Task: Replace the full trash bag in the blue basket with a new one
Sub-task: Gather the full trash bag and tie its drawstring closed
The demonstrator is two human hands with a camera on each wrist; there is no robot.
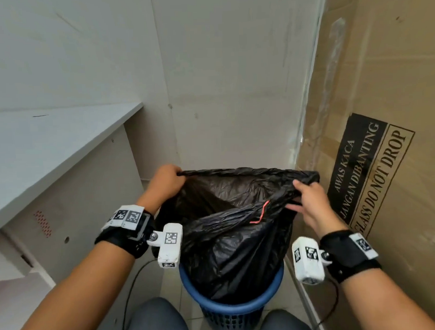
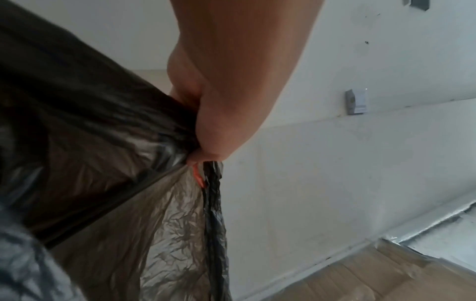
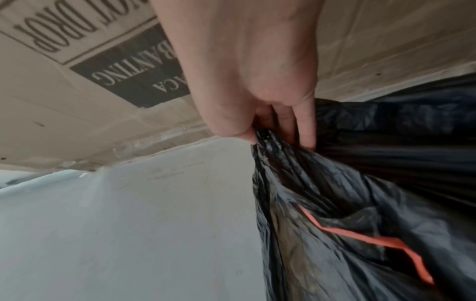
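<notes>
- Left hand (image 1: 166,182) and right hand (image 1: 309,203) each grasp the crinkled black plastic trash bag (image 1: 233,228) rim above the round blue plastic basket (image 1: 231,310).
- Risk: thin film tears or slips if yanked.

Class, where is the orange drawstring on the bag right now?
In the head view, the orange drawstring hangs on the black bag, just left of the right hand.

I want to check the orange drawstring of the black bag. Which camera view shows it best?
The right wrist view: the orange drawstring runs long and sharp across the black bag below the right hand. The head view shows it small; the left wrist view shows only a short piece under the left hand.
</notes>
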